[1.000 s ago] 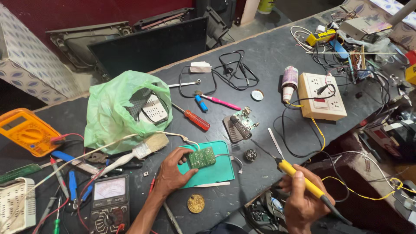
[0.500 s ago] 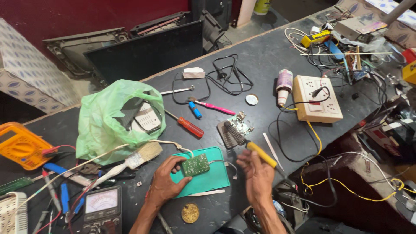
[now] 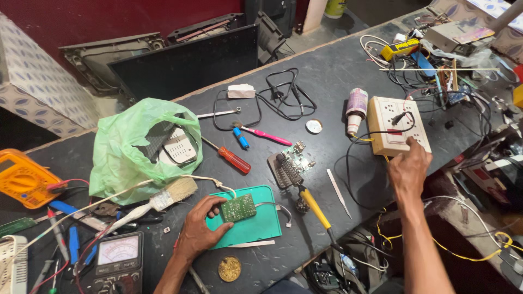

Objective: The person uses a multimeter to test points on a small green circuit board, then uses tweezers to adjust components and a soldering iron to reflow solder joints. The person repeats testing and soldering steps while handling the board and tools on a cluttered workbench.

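My left hand (image 3: 199, 230) grips the left edge of a small green circuit board (image 3: 238, 207) that rests on a teal mat (image 3: 256, 227). My right hand (image 3: 407, 166) reaches to the near edge of a cream switch-and-socket board (image 3: 393, 123), fingers touching it and holding nothing. A yellow-handled soldering iron (image 3: 316, 209) lies on the dark bench beside the mat, its tip by another small circuit board (image 3: 291, 161). A thin metal pair of tweezers (image 3: 338, 185) lies between the iron and my right hand.
A green plastic bag (image 3: 136, 147) with a white remote sits at the left, a paintbrush (image 3: 163, 196) below it. An orange meter (image 3: 22, 177) and an analog meter (image 3: 117, 253) are at far left. Screwdrivers (image 3: 233, 159), black cables (image 3: 283, 95) and tangled wires (image 3: 436, 71) cover the bench.
My right hand has put down the yellow soldering iron beside the mat and moved right and away to the socket board. My left hand stays on the green circuit board.
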